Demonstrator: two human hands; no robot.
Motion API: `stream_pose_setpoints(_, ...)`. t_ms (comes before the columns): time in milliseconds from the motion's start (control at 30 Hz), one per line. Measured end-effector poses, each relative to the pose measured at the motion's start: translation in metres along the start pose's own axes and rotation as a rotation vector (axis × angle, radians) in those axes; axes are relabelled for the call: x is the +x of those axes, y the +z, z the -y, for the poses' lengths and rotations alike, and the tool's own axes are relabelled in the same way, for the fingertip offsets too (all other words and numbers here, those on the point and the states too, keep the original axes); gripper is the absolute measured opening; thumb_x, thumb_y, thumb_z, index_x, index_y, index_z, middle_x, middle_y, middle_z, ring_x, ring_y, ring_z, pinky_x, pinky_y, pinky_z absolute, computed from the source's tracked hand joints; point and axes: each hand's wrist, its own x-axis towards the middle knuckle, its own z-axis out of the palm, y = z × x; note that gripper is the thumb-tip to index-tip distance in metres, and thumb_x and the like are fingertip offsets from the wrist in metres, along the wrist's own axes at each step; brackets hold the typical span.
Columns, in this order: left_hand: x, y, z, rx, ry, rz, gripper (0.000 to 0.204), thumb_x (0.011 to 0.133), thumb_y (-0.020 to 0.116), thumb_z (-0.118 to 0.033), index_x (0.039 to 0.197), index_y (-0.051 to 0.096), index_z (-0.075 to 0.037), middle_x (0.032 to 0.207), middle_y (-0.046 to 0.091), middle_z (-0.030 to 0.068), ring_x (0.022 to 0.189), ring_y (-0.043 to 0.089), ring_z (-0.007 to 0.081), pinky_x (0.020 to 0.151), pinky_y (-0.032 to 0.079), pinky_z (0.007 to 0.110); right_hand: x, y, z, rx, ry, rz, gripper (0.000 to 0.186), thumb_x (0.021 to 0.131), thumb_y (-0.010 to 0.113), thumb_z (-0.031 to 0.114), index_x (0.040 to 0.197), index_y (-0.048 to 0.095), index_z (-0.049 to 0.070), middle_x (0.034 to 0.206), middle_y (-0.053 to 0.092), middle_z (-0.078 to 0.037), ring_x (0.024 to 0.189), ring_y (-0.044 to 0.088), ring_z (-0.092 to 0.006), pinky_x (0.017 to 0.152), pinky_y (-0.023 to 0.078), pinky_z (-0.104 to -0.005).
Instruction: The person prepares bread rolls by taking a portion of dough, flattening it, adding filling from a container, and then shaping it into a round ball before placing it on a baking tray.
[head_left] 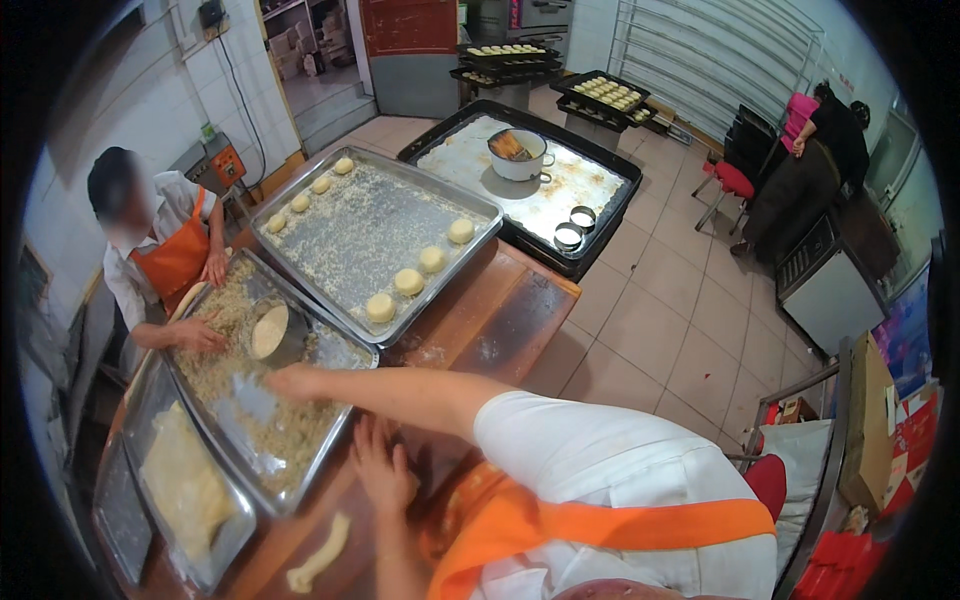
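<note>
Item: crumb-coating station on a brown wooden table [500,310]. Right hand [292,380], reaching across the body from the white sleeve, is stretched over the long metal tray of crumbs [250,400]; its fingers are blurred, and whether anything is gripped cannot be told. Left hand [383,468] is laid flat and open on the table just beside that tray's near edge, holding nothing. A pale round dough disc [268,330] is seen in a small metal bowl inside the crumb tray. Completed stock, as judged: nine coated rounds are set on the large crumb-dusted baking sheet [375,235], five in a row along its left edge, among them one at the far corner [343,165], and four at its near right edge, one being [380,307]; most of that sheet is unfilled, so the work is reckoned at an early stage. Remaining stock: a slab of pale dough [185,485] in a shallow tray at the left, and a rolled dough strip [318,553] on the table. Obstructions: a co-worker's hand [198,337] is pressed into the same crumb tray, close to the bowl. Surroundings: a dark baking tray [525,180] carrying a white pot [518,153] and two small rings; racks of filled trays [610,95] beyond.
</note>
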Motion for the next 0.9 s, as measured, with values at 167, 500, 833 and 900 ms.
stream_pose_setpoints(167, -0.034, -0.010, -0.002, 0.152, -0.040, -0.020, 0.052, 0.094, 0.055, -0.014, 0.142, 0.043, 0.004, 0.147, 0.040, 0.0263, 0.142, 0.031, 0.0432, 0.114, 0.027, 0.052, -0.018, -0.006, 0.007, -0.005, -0.165, -0.125, 0.046, 0.099, 0.046, 0.048, 0.097, 0.071, 0.010, 0.092, 0.071, -0.014, 0.091, 0.066, -0.0346, 0.080, 0.050, -0.0460)
stream_pose_setpoints(500, -0.039, -0.048, 0.005, -0.057, -0.074, -0.020, 0.020, 0.074, 0.070, -0.005, 0.087, 0.056, 0.001, 0.097, 0.055, 0.0231, 0.092, 0.054, 0.0445, 0.080, 0.044, 0.052, 0.005, -0.004, -0.029, -0.021, -0.019, 0.064, 0.032, 0.101, 0.046, 0.033, 0.104, 0.063, 0.007, 0.099, 0.064, -0.019, 0.078, 0.063, -0.0327, 0.071, 0.053, -0.0438)
stream_pose_setpoints(833, 0.005, -0.072, 0.031, -1.688, -0.429, -0.291, 0.030, 0.095, 0.046, -0.008, 0.121, 0.048, 0.006, 0.111, 0.064, 0.0236, 0.101, 0.068, 0.0343, 0.086, 0.058, 0.043, -0.023, -0.021, -0.006, 0.948, 0.318, 0.180, 0.044, 0.104, 0.040, 0.052, 0.095, 0.052, 0.011, 0.083, 0.055, -0.005, 0.060, 0.050, -0.0112, 0.044, 0.034, -0.0285)
stream_pose_setpoints(900, 0.019, -0.069, 0.048, -1.708, -0.422, -0.359, 0.028, 0.099, 0.049, -0.011, 0.121, 0.051, 0.006, 0.109, 0.065, 0.0225, 0.101, 0.068, 0.0340, 0.086, 0.058, 0.043, -0.030, -0.016, 0.008, 0.716, 0.342, 0.161, 0.042, 0.105, 0.040, 0.049, 0.089, 0.048, 0.011, 0.085, 0.056, -0.005, 0.059, 0.048, -0.0103, 0.042, 0.031, -0.0284)
